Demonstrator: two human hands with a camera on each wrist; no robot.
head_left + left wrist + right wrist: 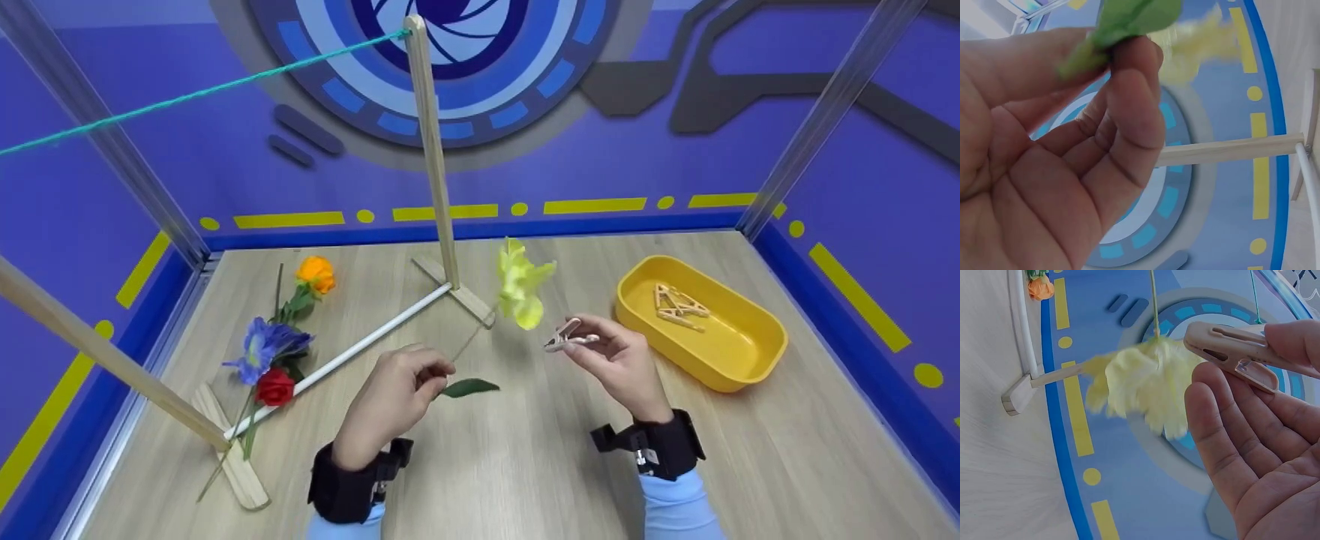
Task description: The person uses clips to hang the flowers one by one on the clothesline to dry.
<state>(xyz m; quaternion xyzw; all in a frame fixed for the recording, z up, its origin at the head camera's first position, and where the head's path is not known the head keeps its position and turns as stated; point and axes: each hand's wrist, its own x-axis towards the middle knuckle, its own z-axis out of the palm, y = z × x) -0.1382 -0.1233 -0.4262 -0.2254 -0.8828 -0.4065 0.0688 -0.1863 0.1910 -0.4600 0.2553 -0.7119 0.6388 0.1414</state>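
My left hand [395,401] pinches the stem of a yellow artificial flower [521,289] between thumb and fingers. A green leaf [470,387] on that stem sticks out beside the fingertips; in the left wrist view the leaf [1140,19] covers part of the pinch. The bloom [1145,385] is held up off the table, to the left of my right hand [615,360]. Thumb and fingers of the right hand hold a beige clothespin [568,337], whose nose points toward the flower. In the right wrist view the clothespin [1233,354] lies near the petals, apparently apart from them.
A green string [225,81] runs to the top of a wooden post [435,150]; a white rod [367,341] joins the stand's bases. Orange [316,274], blue [262,349] and red [275,387] flowers lie at left. Several clothespins [679,306] sit in the yellow tray [739,375].
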